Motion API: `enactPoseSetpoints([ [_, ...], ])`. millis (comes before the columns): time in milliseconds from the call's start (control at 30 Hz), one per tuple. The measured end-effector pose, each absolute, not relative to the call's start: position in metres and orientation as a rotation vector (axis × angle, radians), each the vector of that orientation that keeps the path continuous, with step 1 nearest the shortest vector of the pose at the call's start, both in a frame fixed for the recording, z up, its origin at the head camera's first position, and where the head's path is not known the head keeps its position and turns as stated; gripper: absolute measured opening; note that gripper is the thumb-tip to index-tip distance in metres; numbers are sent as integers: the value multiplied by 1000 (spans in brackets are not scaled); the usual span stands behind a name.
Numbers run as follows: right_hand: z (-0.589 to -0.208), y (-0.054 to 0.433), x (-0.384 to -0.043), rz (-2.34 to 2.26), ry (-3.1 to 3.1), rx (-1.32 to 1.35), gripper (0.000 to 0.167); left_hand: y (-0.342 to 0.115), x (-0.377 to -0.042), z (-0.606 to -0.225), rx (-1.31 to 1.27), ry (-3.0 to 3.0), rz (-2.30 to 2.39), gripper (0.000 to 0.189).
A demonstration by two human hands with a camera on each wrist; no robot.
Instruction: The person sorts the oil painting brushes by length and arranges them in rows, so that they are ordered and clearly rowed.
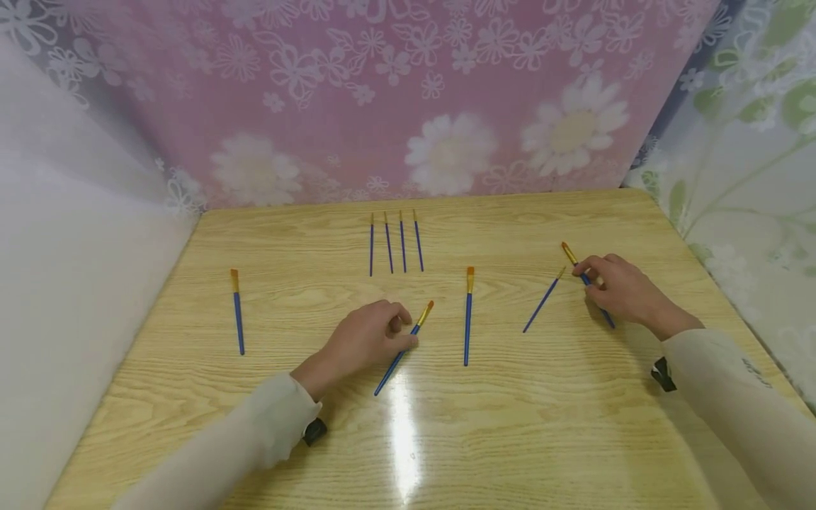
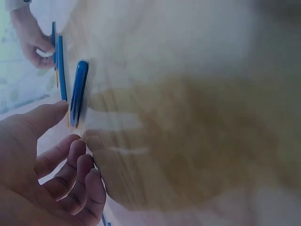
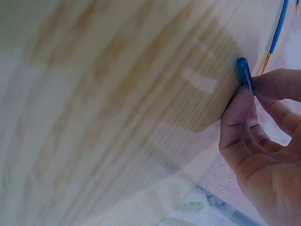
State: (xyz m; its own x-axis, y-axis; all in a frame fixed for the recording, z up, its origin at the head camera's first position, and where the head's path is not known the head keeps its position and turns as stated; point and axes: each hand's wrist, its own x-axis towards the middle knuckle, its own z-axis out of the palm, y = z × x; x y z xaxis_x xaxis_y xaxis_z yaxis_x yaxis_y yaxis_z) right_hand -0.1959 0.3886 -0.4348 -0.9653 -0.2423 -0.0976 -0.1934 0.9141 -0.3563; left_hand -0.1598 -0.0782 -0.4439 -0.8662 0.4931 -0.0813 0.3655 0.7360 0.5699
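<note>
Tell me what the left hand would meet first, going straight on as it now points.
The left hand would probably first meet the blue-handled paintbrush slanting past its thumb; whether they already touch is unclear.

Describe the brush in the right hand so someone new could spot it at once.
On the wood-grain table, look to the right side of the head view, where the right hand is. Pinched in it is a blue-handled paintbrush, its orange-brown tip pointing up and left. It is thicker than its nearest neighbour, a thin brush that slants the other way.

Head view forward-down, wrist views near hands (image 1: 365,336)
</note>
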Motion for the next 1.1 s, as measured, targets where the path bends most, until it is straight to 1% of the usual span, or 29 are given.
enactPoseSetpoints([
  [100, -435, 389, -196, -526, 2931, -332, 33, -78, -157, -447, 711, 2735, 771, 31],
  [233, -435, 388, -196, -526, 2931, -336, 33, -78, -153, -448, 736, 2767, 741, 25],
  [567, -434, 387, -196, -536, 2929, -350, 32, -79, -147, -441, 793, 2808, 678, 15],
  [767, -434, 387, -196, -528, 2937, -366, 33, -84, -151, -441, 731, 2826, 753, 17],
  [900, -433, 387, -196, -532, 2935, -362, 33, -92, -156, -441, 618, 2815, 846, 17],
  [1100, -433, 387, -197, -523, 2935, -352, 33, -106, -161, -438, 494, 2788, 946, 23],
])
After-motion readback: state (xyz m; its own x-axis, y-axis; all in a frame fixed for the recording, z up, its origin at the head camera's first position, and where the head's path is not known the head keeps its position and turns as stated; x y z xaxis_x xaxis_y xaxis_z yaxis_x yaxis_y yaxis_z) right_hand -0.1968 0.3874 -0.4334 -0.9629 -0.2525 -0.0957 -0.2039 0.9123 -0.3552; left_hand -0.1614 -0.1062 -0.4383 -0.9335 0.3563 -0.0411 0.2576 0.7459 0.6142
